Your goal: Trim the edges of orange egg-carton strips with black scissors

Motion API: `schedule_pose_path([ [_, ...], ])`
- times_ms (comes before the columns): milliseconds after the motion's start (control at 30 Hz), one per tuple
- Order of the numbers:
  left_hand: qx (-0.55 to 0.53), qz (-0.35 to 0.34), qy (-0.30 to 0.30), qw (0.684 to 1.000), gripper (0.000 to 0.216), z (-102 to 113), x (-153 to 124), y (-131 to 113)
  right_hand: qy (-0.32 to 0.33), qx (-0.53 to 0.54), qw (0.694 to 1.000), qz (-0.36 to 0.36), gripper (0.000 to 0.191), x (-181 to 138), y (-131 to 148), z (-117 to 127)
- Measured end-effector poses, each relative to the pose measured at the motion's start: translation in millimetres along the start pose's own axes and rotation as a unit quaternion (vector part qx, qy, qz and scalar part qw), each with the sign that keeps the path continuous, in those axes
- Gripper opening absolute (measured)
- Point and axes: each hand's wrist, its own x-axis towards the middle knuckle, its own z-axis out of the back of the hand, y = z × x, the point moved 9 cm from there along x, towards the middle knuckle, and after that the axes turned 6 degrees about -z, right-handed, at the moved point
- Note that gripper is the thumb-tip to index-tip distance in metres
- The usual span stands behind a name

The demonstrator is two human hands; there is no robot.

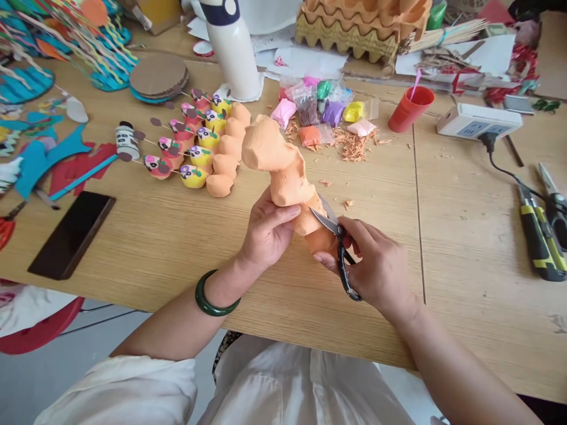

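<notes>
My left hand grips a strip of orange egg carton cups, holding it tilted above the table. In my right hand is a pair of scissors with black handles. Their blades are parted and lie against the edge of the lower cups. Behind the strip, a row of plain orange cups sits beside rows of painted yellow cups and pink cups with decorated faces and stick feelers. Orange shavings are scattered on the table past my hands.
Bags of coloured clay, a red cup and a white bottle stand at the back. Stacked egg trays are behind them. A phone lies left; a power strip, pliers and more scissors lie right.
</notes>
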Motion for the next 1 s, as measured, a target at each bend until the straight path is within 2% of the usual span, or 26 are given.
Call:
schedule_pose_path([
  [167,-0.016,0.007,0.007,1.0,0.03,0,0,3,-0.037,-0.047,0.998,0.031,0.058,-3,7,-2],
  [567,-0.005,0.014,0.0,1.0,0.026,2,1,6,-0.057,-0.039,0.997,0.035,0.048,-7,7,1],
  [667,0.018,0.01,0.002,1.0,0.026,2,1,5,-0.048,-0.021,0.998,0.016,0.047,-8,3,-2],
  [800,0.021,0.005,-0.002,1.0,0.024,2,2,4,0.003,0.057,0.997,-0.046,0.055,-4,-9,-7],
  [900,0.012,0.011,0.0,1.0,0.025,1,2,5,0.02,0.061,0.996,-0.068,0.061,-1,-13,-4],
  [1000,0.008,0.012,0.01,1.0,0.026,0,1,5,0.014,0.045,0.997,-0.06,0.061,2,-11,3],
])
